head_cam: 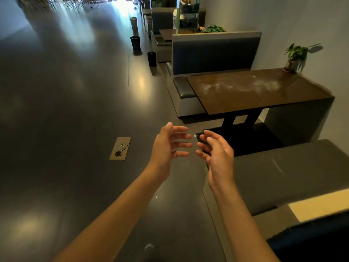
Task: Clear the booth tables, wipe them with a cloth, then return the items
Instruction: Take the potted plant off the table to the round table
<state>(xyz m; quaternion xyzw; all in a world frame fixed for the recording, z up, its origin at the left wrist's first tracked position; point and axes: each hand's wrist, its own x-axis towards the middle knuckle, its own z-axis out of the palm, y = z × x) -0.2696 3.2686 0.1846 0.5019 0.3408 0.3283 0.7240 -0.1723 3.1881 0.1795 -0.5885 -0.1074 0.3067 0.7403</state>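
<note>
A brown booth table (236,99) stands to my right against the wall, with whitish smears across its top. A small potted plant (295,57) sits at its far corner by the wall. My left hand (168,146) and my right hand (217,150) are raised in front of me over the aisle floor, palms facing each other, fingers spread and relaxed, holding nothing. Both hands are well short of the table's near edge. No cloth is visible.
Grey booth benches (283,173) flank the table, the near one by my right forearm. A brown floor plate (120,148) lies in the aisle to the left. Two dark bins (152,59) stand farther down the aisle. Another table (167,34) sits beyond the far bench back.
</note>
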